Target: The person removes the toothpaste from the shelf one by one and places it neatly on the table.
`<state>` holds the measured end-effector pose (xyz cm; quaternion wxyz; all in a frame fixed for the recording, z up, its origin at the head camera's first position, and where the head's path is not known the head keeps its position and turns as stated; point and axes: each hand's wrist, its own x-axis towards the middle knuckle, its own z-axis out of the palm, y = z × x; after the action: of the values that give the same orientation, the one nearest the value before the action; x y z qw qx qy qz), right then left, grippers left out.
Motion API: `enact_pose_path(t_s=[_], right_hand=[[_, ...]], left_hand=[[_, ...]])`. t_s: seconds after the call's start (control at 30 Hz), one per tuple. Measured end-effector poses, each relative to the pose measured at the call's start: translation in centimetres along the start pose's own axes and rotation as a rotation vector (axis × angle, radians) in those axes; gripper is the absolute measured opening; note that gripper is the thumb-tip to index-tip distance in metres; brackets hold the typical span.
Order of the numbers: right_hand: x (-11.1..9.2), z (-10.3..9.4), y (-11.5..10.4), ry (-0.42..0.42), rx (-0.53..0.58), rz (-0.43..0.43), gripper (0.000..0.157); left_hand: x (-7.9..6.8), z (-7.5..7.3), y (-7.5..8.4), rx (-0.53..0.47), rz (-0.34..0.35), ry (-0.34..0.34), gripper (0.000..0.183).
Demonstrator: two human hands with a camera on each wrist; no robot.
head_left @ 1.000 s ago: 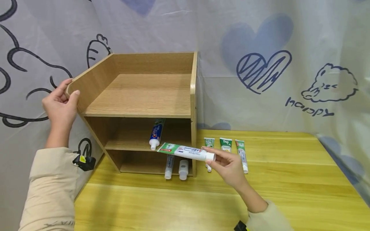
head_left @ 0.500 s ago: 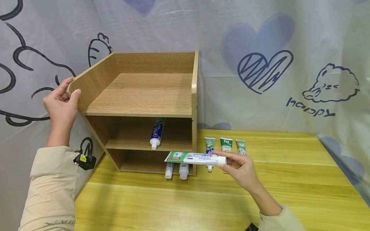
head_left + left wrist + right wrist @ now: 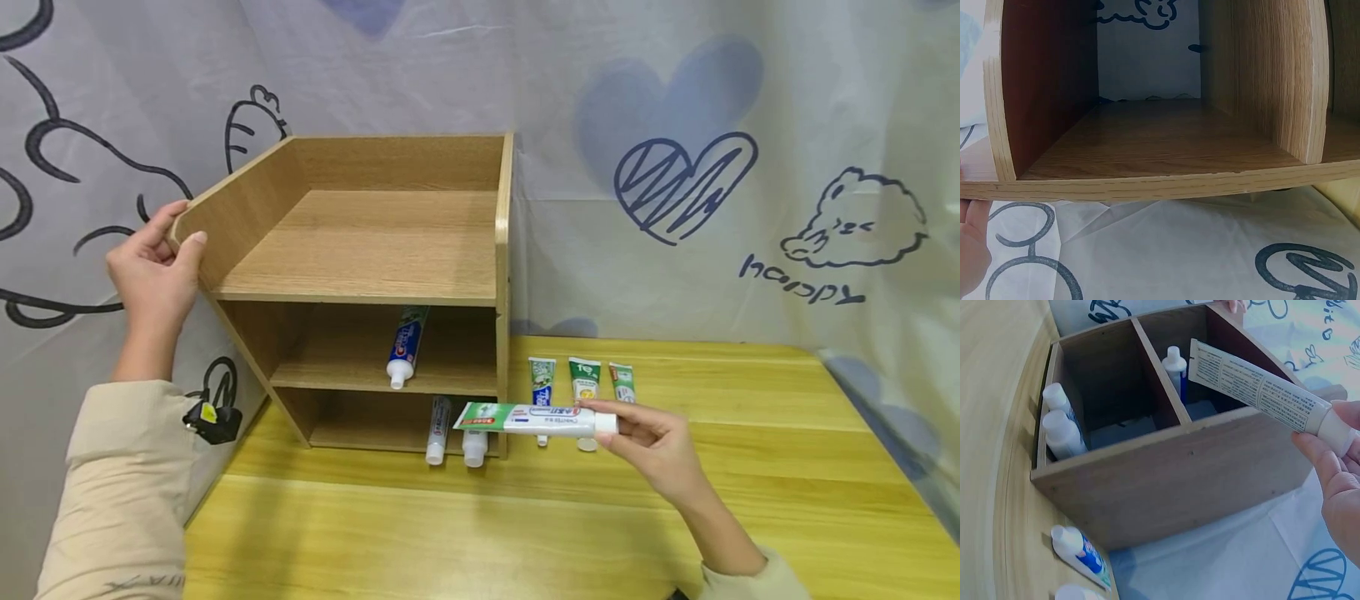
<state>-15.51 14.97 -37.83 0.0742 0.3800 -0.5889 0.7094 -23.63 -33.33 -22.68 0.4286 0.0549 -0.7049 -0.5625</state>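
The tube (image 3: pixel 536 420) lies crosswise in the air, in front of the shelf's (image 3: pixel 367 242) right front corner. The left hand (image 3: pixel 153 271) pinches the shelf's upper left front corner. A blue tube (image 3: pixel 407 340) pokes past the middle board's front edge; two tubes (image 3: pixel 438 429) jut from the bottom. Rightward, three tubes (image 3: pixel 542 383) lie toward the back edge of the counter (image 3: pixel 360 533), and the right hand (image 3: pixel 660 450) holds the tube by its cap end. A light, firm pinch seems best, the flat end clear of the shelf's front edge.
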Motion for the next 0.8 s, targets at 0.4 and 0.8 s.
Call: enact_pose_path(t_s=[0.4,0.8], right_hand=[[-1.6,-2.0,-1.1,0.058,-0.160,0.068,0.033],[-3.0,-3.5,-1.2,0.146,-0.165,0.023,0.037]], left_hand=[[-0.2,-0.1,0.1,0.020,0.002,0.003,0.033],[0.0,0.0,0.0,0.006,0.013,0.005,0.032]])
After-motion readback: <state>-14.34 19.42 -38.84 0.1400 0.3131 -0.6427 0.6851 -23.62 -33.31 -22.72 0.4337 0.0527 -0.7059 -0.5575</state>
